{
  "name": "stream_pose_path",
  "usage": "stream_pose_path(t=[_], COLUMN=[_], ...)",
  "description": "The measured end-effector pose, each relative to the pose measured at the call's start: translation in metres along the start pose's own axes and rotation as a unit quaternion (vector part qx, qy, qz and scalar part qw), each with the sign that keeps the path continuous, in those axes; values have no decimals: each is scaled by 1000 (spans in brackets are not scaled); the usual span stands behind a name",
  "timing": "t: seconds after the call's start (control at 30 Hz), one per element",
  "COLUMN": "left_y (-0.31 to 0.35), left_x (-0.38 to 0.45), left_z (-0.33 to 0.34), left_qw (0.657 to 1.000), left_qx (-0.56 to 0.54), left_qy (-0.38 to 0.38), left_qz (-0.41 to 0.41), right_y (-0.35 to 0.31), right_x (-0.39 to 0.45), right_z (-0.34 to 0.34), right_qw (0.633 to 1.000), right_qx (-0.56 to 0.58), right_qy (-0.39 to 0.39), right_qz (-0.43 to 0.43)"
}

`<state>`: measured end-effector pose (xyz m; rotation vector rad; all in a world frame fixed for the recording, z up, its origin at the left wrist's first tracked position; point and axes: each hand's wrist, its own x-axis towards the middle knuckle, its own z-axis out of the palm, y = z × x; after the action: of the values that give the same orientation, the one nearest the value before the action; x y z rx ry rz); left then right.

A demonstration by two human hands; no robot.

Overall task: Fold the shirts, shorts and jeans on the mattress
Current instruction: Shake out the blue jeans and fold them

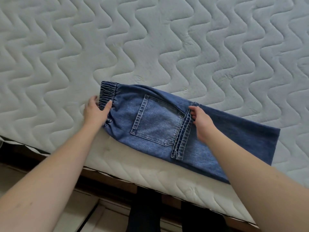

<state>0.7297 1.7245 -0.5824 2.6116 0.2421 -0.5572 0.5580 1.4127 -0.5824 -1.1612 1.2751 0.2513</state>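
On mattress [150,39], hand-held folded jeans [155,121]

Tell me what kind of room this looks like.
Probably a bedroom: a bare quilted mattress sits on a wooden bed frame, with jeans being folded on it.

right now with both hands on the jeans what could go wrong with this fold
The jeans lie close to the near edge of the mattress, so a tug toward the person could drag them off. The right hand pinches only the leg hems, which sit askew over the pocket, so the next fold may come out crooked. The left hand grips the bunched elastic waistband, where creases might get pressed in.
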Motion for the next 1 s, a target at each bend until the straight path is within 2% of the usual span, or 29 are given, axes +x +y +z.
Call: stream_pose_path(t=[0.07, 0.17, 0.27, 0.33, 0.5, 0.63, 0.73, 0.83, 0.9, 1.0], left_y=[-2, 5, 21, 35, 83, 133, 176, 214, 235, 260], left_x=[12, 16, 6, -10, -82, -136, -170, -200, -217, -235], left_z=[-6, -17, -31, -46, -102, -117, -111, -90, -70, -34], left_qw=[997, 967, 951, 956, 951, 945, 926, 897, 882, 867], left_qx=[-37, -167, -212, -200, -83, -7, -20, -42, -30, 3], left_qy=[-71, -185, -221, -217, -281, -264, -280, -330, -347, -364], left_qz=[-14, -56, -46, -9, 97, 192, 253, 290, 319, 342], right_y=[2, 5, 7, 9, 9, 5, 2, 2, 3, 7], right_x=[1, 2, 3, 4, 1, -5, -8, -10, -16, -26], right_z=[0, 0, -2, -2, -6, -13, -20, -32, -44, -69], right_qw=[1000, 999, 998, 998, 996, 997, 995, 984, 971, 947], right_qx=[-8, 18, 51, 61, 75, 58, 44, 86, 150, 261], right_qy=[9, 31, 23, 11, -17, -43, -83, -153, -184, -187], right_qz=[-15, -28, -25, -32, -34, -30, -26, -13, 15, 24])
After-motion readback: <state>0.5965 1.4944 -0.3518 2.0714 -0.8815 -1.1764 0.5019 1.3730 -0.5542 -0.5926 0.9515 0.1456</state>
